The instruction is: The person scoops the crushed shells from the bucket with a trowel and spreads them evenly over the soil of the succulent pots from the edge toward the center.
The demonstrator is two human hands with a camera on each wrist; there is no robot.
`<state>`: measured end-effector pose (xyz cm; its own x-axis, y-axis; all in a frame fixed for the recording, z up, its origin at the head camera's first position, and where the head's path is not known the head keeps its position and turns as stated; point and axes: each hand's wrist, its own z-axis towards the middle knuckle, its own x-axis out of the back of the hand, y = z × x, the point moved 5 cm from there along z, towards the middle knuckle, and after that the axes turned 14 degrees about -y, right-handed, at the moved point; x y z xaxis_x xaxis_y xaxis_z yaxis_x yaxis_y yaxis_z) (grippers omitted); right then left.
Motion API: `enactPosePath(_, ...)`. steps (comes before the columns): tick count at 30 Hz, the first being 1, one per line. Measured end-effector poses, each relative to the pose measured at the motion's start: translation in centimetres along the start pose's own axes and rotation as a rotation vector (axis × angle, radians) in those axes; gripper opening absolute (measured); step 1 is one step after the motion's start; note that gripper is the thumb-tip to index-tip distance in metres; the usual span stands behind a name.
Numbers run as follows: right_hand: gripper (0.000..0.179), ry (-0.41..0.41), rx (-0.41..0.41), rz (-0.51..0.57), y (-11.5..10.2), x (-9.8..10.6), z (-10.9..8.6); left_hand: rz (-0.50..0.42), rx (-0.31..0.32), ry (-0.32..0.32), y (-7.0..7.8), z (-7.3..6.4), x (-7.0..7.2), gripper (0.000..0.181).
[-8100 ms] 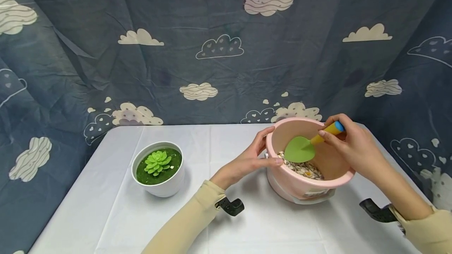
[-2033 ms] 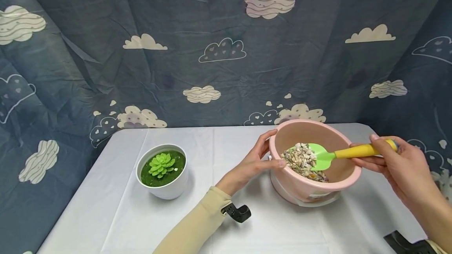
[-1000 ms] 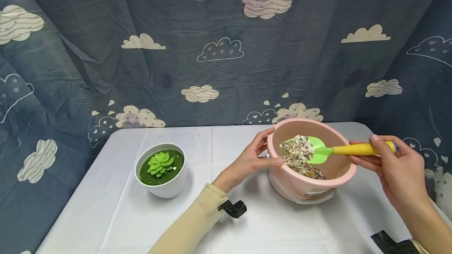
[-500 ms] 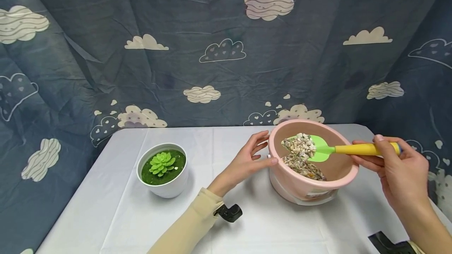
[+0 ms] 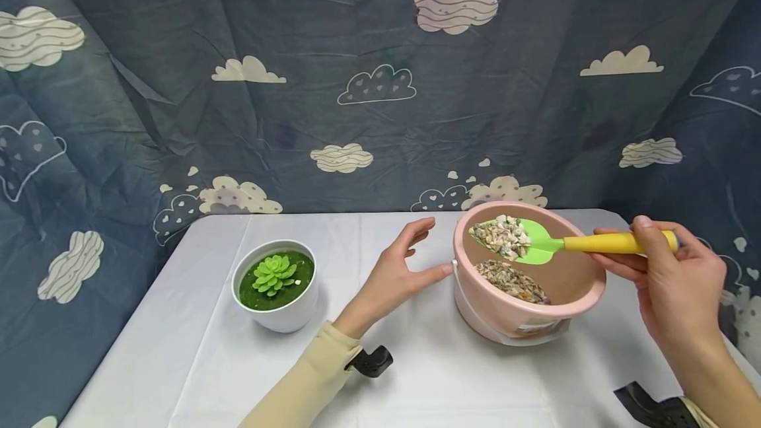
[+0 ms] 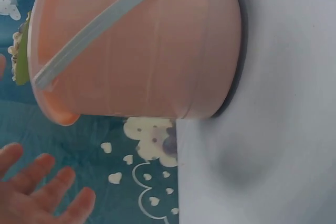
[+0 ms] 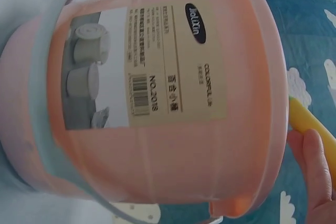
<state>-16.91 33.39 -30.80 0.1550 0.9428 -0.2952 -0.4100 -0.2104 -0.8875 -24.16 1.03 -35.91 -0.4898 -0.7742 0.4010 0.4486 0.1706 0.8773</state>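
Observation:
My right hand [image 5: 672,276] grips the yellow handle of a toy shovel [image 5: 541,244] with a green blade. On the blade lies a heap of small pale pebbles [image 5: 505,236], held level above the pink bucket [image 5: 505,322]. More gravel [image 5: 512,281] lies in the bucket's bottom. My left hand [image 5: 386,279] is just left of the bucket, its fingers spread and holding nothing; whether the thumb tip still touches the rim I cannot tell. In the left wrist view, the left fingers [image 6: 52,182] are apart from the bucket wall [image 6: 147,61].
A white pot [image 5: 285,312] with a green succulent [image 5: 273,275] stands on the left of the white-covered table [image 5: 196,349]. The bucket's pale carrying handle [image 7: 44,103] hangs down along its side. A dark cloud-patterned cloth [image 5: 285,124] closes off the back and sides.
Over the last two seconds the shovel has come up out of the gravel with a load of pebbles. The left hand has let go of the bucket rim and moved left.

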Motion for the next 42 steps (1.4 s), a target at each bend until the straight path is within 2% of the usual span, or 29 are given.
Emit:
enactPosePath(4,0.025,0.030,0.031,0.029,-0.2,-0.6,0.0,0.058,0.010,0.054,0.4,-0.7,1.1,0.070)
enactPosePath(8,0.028,0.059,0.052,0.051,-0.2,-1.3,0.0,0.096,0.034,0.068,0.9,-1.4,2.0,0.072)
enactPosePath(13,0.027,0.039,0.073,0.070,-0.1,-2.2,-0.1,0.158,0.069,0.074,1.3,-2.5,2.9,0.075)
enactPosePath(18,0.027,0.019,0.086,0.094,-0.2,-3.1,-0.2,0.194,0.076,0.087,2.0,-3.6,4.0,0.077)
enactPosePath(26,0.027,0.019,0.101,0.149,-0.1,-4.6,-0.7,0.260,0.104,0.074,2.8,-5.0,5.3,0.078)
enactPosePath(29,0.026,0.022,0.097,0.163,0.0,-5.1,-1.0,0.296,0.134,0.062,3.0,-5.6,5.8,0.078)
enactPosePath(35,0.028,0.026,0.133,0.136,0.3,-6.2,-1.2,0.349,0.166,0.059,3.4,-7.0,7.3,0.079)
enactPosePath(42,0.023,-0.041,0.160,0.164,0.7,-7.2,-1.5,0.411,0.183,0.076,3.7,-9.1,9.4,0.082)
